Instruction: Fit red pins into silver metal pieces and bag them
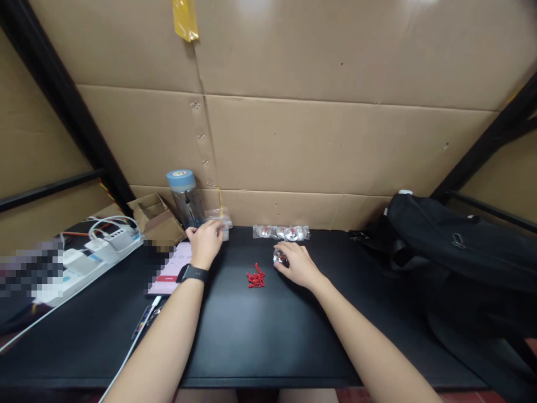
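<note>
Head view showed right hand (300, 262) clamped around shiny piece (278, 257), judged light, stiff, slippery, best pinched by its sides; left hand (205, 243), hold undetermined.

A watch (193, 273) is sitting just behind the left hand (205, 246), its smooth black strap (197, 272) curving round, its dark case (182, 273) facing the tabletop's (235, 341) left edge. Both forearms (361, 324) are showing bare.

The cord pile (255, 277) is red; the tabletop (268, 336) beneath it is black. Behind the cord pile, the wrapped discs (292, 234) are silver with red spots. Left of it, the bottle lid (181, 179) is blue and the screen (181, 257) pale pink with a red bar (166, 279).
</note>
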The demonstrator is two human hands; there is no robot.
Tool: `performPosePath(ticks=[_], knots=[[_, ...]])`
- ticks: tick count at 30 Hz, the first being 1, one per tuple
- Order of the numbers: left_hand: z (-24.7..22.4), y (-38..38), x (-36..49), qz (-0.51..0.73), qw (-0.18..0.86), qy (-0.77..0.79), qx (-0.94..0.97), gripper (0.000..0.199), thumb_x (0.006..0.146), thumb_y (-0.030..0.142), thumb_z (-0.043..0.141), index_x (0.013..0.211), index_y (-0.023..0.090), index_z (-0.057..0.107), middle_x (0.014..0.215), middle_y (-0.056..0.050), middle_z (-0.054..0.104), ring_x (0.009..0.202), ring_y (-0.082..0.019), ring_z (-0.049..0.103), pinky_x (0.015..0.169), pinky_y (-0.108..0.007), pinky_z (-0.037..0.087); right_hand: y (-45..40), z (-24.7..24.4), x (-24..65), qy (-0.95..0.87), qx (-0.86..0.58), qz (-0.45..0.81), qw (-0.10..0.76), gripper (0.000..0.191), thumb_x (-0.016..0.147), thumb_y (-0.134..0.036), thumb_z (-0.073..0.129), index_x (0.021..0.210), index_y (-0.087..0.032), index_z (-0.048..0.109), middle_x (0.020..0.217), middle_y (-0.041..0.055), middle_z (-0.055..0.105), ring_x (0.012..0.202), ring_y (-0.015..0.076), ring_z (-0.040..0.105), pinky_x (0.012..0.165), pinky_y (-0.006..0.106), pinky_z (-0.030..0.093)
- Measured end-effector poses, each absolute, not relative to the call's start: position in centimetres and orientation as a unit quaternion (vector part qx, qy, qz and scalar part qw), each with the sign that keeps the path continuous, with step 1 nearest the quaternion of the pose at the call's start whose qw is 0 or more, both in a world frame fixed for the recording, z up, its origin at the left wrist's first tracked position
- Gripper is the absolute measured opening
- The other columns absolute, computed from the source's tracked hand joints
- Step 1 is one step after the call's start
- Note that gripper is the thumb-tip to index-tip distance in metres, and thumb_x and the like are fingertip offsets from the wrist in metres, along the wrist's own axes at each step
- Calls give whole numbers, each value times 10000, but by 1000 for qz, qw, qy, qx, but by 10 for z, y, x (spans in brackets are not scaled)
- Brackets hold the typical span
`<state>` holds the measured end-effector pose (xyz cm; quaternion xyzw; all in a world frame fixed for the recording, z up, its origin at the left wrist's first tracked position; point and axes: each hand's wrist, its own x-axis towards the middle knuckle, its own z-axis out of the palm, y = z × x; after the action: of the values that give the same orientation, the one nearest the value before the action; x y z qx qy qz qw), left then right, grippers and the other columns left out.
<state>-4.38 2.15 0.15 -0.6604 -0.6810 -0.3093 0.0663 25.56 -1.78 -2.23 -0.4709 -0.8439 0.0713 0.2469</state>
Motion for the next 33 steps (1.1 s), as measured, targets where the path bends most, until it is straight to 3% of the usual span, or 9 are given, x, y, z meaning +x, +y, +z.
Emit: performPosePath(ticks=[4, 7, 12, 18, 25, 29, 33], knots=[[-12, 27, -57, -206, 32, -735, -646, 376, 886, 181, 438, 1164, 207, 691, 1049, -158, 754, 1060, -339, 656, 910, -479, 294, -17, -27, 250, -850, -483, 74, 198, 421, 913, -284, 604, 1330, -229, 573, 1374, 120, 609, 1217, 292, 565, 1020, 471, 404], [-14, 26, -52, -189, 35, -736, -649, 405, 874, 179, 432, 1214, 182, 653, 1054, -174, 742, 1073, -368, 642, 881, -478, 318, -14, -30, 252, -848, -483, 96, 198, 444, 906, -254, 597, 1347, -214, 570, 1377, 128, 598, 1223, 276, 569, 1030, 422, 433], [-1, 15, -23, -263, 77, -709, -650, 302, 870, 173, 449, 1062, 200, 681, 1122, -131, 712, 1090, -326, 605, 929, -475, 306, -16, -27, 261, -852, -472, 115, 195, 455, 867, -266, 631, 1312, -172, 610, 1309, 148, 590, 1187, 269, 586, 1033, 350, 465], [8, -4, 19, -313, 14, -590, -744, 272, 853, 130, 475, 1011, 245, 665, 1099, -52, 709, 1095, -248, 591, 934, -417, 314, -20, -17, 264, -860, -466, 119, 170, 394, 780, -203, 668, 1169, -143, 668, 1195, 131, 572, 1035, 236, 602, 936, 303, 494], [0, -9, 30, -291, -24, -551, -782, 277, 846, 129, 483, 1005, 265, 664, 1133, -31, 692, 1087, -246, 579, 915, -413, 321, -22, -11, 272, -869, -478, 85, 94, 460, 715, -189, 705, 1175, -188, 676, 1215, 119, 548, 1098, 291, 513, 934, 394, 420], [-4, -6, 29, -277, -36, -544, -791, 259, 868, 141, 475, 989, 266, 667, 1126, -36, 692, 1084, -248, 576, 913, -422, 315, -21, -10, 276, -875, -463, 101, 101, 386, 761, -208, 696, 1146, -221, 703, 1105, 87, 574, 1013, 250, 540, 890, 353, 414], [-6, -5, 29, -272, -43, -532, -801, 245, 886, 155, 471, 972, 267, 671, 1112, -29, 694, 1072, -242, 577, 910, -425, 304, -21, -9, 274, -876, -449, 126, 123, 319, 767, -335, 759, 1075, -259, 730, 1100, 65, 587, 1030, 253, 543, 915, 363, 403]])
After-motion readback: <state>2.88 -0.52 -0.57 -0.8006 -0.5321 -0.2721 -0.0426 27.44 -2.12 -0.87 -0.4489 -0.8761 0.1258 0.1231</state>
